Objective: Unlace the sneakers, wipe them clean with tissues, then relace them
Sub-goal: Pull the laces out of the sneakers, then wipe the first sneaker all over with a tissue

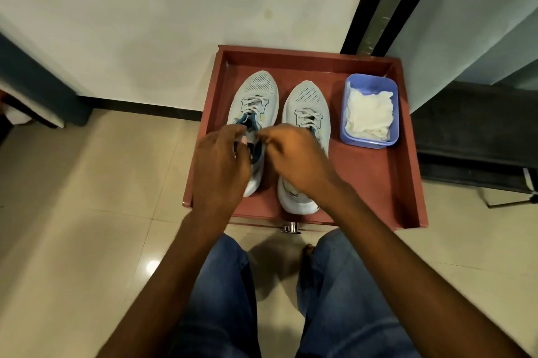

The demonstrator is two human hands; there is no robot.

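Observation:
Two pale grey sneakers stand side by side, toes pointing away, in a red-brown drawer [387, 183]. The left sneaker [256, 89] has white laces across its upper eyelets. My left hand [219, 162] and my right hand [297, 156] meet over its tongue, fingers pinched on the lace ends there; the picture is blurred at the fingertips. The right sneaker [308, 101] is laced, and my right hand covers its middle. A blue plastic tub [349, 136] of white tissues [368, 114] sits to the right of the sneakers.
The drawer rests on a beige tiled floor [87, 212] against a white wall. A metal knob [289, 227] sticks out of its near edge. My knees in blue jeans [227, 299] are below it. Dark furniture [471, 148] stands to the right.

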